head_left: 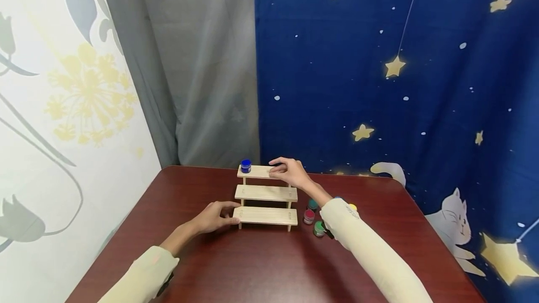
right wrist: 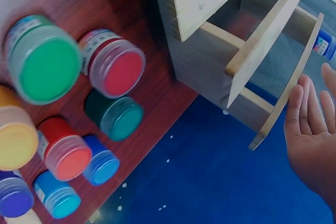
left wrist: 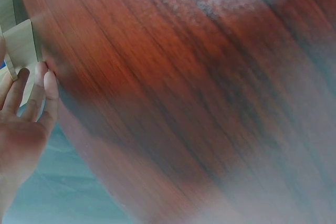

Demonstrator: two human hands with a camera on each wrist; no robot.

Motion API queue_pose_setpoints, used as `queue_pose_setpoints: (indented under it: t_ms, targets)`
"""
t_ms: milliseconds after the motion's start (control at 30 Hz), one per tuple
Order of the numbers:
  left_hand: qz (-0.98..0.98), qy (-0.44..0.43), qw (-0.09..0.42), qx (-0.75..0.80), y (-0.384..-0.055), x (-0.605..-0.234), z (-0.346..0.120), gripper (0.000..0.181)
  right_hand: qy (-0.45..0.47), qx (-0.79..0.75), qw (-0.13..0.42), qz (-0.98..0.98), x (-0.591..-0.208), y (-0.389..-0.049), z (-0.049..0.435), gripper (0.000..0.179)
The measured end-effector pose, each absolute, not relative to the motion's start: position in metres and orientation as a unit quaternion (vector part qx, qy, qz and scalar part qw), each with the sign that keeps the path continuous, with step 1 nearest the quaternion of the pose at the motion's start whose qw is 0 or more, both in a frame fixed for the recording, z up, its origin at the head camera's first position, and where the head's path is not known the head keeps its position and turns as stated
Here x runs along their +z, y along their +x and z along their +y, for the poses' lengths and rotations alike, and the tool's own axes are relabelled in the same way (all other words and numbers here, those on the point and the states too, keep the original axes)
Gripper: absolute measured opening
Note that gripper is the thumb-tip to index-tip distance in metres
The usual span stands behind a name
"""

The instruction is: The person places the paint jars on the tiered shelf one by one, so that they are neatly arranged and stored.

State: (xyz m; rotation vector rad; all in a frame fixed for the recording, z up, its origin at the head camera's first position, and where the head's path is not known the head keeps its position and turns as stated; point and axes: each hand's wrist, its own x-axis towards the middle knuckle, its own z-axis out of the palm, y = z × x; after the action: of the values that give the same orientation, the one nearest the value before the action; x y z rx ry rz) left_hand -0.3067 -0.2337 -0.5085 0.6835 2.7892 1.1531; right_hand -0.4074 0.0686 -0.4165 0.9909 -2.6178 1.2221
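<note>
A light wooden three-step display stand stands on the table. On the left end of its top step sits a small blue-lidded paint jar. My left hand touches the left end of the lowest step, thumb at the front corner and fingers near the back; in the left wrist view the fingers are nearly straight along the wood. Over the right part of the top step, my right hand has its thumb and forefinger apart with nothing between them. The right wrist view shows its straight fingers beside the top board.
Right of the stand are several paint jars, among them a green jar, a red-pink jar, a dark teal jar and a yellow jar. My right forearm partly covers them in the head view. Curtains hang behind the reddish-brown table.
</note>
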Motion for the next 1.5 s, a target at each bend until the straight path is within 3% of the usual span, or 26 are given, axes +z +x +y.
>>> queue_pose_setpoints:
  t_ms: [167, 467, 1033, 1500]
  targets:
    - [0.899, 0.225, 0.024, 0.374, -0.306, -0.507, -0.233, 0.052, 0.325, 0.397, 0.056, -0.857, -0.417, -0.404, 0.08, 0.038]
    - [0.901, 0.228, 0.019, 0.368, -0.301, -0.506, -0.234, 0.05, 0.302, 0.414, 0.018, -0.858, -0.416, -0.397, 0.098, 0.043]
    - [0.898, 0.23, 0.023, 0.374, -0.303, -0.507, -0.234, 0.052, 0.3, 0.412, 0.027, -0.86, -0.418, -0.391, 0.135, 0.045]
    - [0.895, 0.231, 0.029, 0.381, -0.303, -0.508, -0.235, 0.053, 0.28, 0.426, 0.0, -0.86, -0.428, -0.378, 0.167, 0.045]
